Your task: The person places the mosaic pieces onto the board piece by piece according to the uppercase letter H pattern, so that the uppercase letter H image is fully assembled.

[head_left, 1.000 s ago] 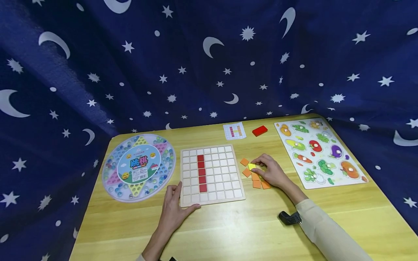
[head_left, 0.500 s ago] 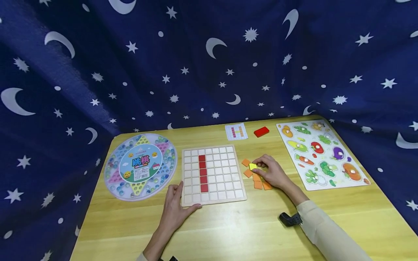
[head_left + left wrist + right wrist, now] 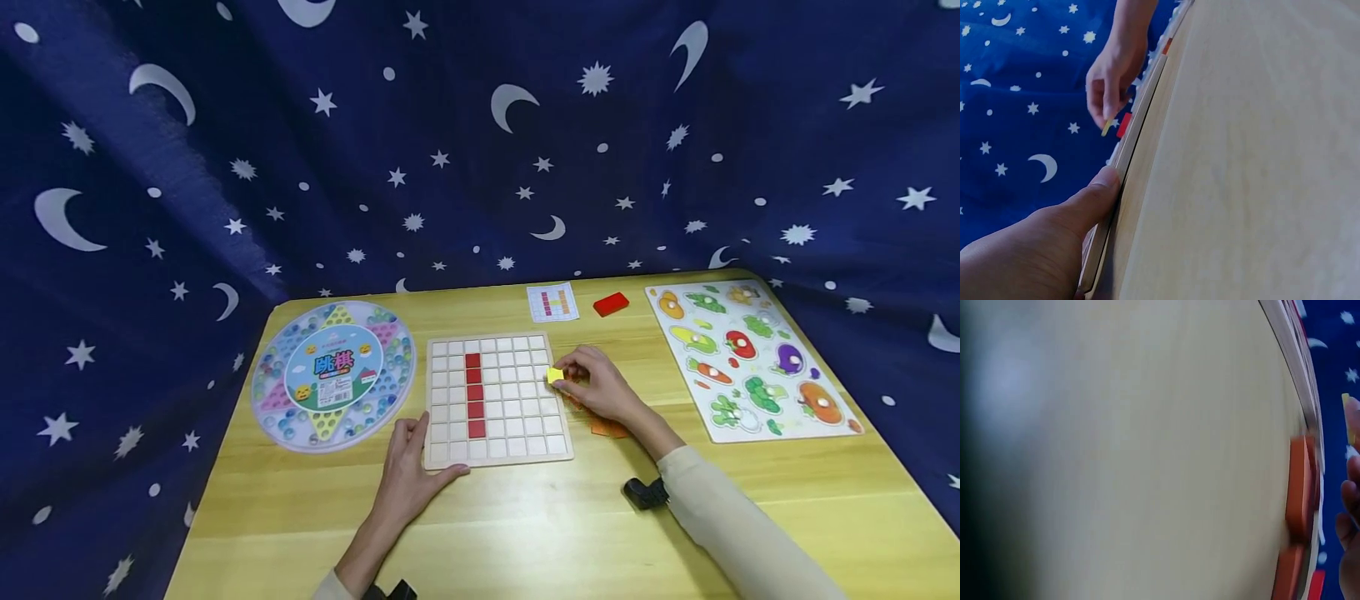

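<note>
A wooden grid board (image 3: 517, 429) with a column of several red tiles (image 3: 475, 392) lies mid-table. My left hand (image 3: 406, 479) rests around its near left corner, fingers along the left side and thumb on the near edge; in the left wrist view the thumb (image 3: 1094, 194) presses that edge. Between thumb and fingertips my right hand (image 3: 603, 386) pinches a yellow tile (image 3: 554, 376) at the board's right edge; the right wrist view shows the tile (image 3: 1347, 419) held upright. Orange tiles (image 3: 609, 428) lie under and beside the right hand, partly hidden.
Left of the board lies a round marble game (image 3: 335, 429). Behind are a pattern card (image 3: 553, 302) and a red block (image 3: 611, 304). A vegetable puzzle (image 3: 750, 367) lies at the right, and a starry curtain (image 3: 450, 125) hangs behind the table.
The right hand has carried the yellow tile leftward from the orange tiles to the board's right edge. The left hand keeps its place on the board. The head view has shifted slightly.
</note>
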The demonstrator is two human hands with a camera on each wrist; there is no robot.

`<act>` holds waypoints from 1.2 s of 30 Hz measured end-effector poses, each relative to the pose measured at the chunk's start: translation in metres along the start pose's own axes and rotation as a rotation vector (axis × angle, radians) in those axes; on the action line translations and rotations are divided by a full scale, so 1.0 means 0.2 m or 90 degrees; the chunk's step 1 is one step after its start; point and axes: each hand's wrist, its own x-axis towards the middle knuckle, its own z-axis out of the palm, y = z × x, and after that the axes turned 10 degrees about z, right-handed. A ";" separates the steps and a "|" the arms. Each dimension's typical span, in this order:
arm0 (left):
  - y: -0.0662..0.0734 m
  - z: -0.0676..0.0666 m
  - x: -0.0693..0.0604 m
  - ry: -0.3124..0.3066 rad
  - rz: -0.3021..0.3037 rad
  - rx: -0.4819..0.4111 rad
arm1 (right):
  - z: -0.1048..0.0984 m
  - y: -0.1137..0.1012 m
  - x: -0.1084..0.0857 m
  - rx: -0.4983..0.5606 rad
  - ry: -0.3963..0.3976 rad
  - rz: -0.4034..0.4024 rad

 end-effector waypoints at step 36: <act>0.00 0.00 0.01 -0.025 -0.029 0.020 | 0.37 -0.23 0.15 -0.070 -0.086 -0.031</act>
